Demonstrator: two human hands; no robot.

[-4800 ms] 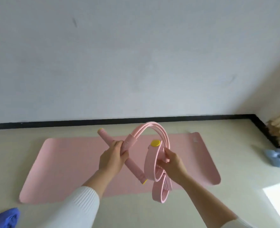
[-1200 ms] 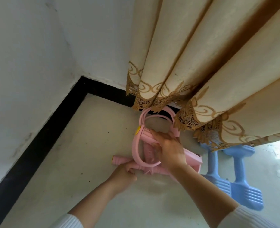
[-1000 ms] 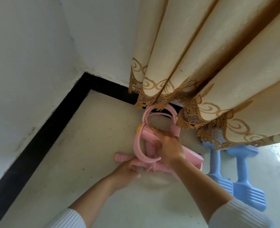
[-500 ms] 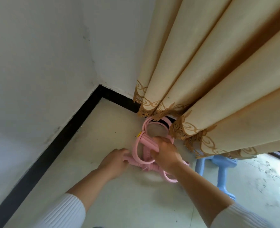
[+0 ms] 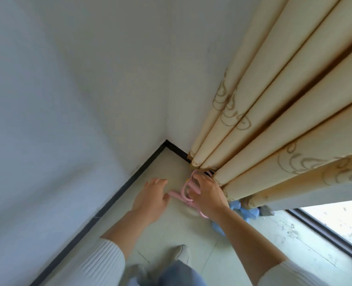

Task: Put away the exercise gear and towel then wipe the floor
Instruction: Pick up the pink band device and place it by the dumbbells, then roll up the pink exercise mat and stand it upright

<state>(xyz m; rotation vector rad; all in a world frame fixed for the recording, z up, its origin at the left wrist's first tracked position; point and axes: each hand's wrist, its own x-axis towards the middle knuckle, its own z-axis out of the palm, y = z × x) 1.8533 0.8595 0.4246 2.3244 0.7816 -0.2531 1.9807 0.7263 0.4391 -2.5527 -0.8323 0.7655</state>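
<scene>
The pink pull-rope exerciser (image 5: pixel 184 189) lies on the floor in the room corner, at the foot of the curtain. My right hand (image 5: pixel 207 195) is over it, and its fingers look curled around the pink loops. My left hand (image 5: pixel 151 198) hovers just left of the pink handle bar with fingers spread, holding nothing. Two light blue dumbbells (image 5: pixel 244 212) lie to the right of the exerciser, partly hidden by my right forearm and the curtain.
Beige curtain folds (image 5: pixel 274 120) hang over the corner and reach the floor. White walls with a black skirting (image 5: pixel 117 195) close in on the left and back. A window sill track (image 5: pixel 326 234) runs at right. My foot (image 5: pixel 180 253) stands below.
Since the earliest frame the exerciser went from the pink mat to the corner floor. In the last second my left hand let go of the handle bar and the view rose and pulled back.
</scene>
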